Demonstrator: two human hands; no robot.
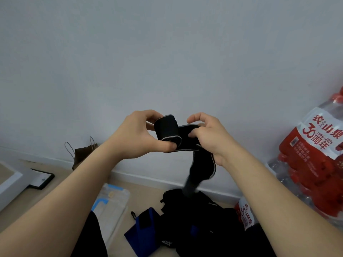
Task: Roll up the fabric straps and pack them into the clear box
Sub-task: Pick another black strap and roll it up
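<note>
I hold a black fabric strap (168,129) with grey edging up in front of the wall. My left hand (141,135) pinches its rolled part between thumb and fingers. My right hand (207,134) grips the unrolled length beside the roll, and the strap's loose tail (202,169) hangs down, blurred. On the floor below lies a heap of black straps (200,219) with a blue strap (144,232) at its left. The clear box (113,203), with blue marks, lies on the floor left of the heap.
Shrink-wrapped packs of red-capped water bottles (311,154) stand at the right against the wall. A brown paper bag (81,154) leans on the wall at left. Near it lie a black-framed flat item (41,179) and a white board edge (11,184).
</note>
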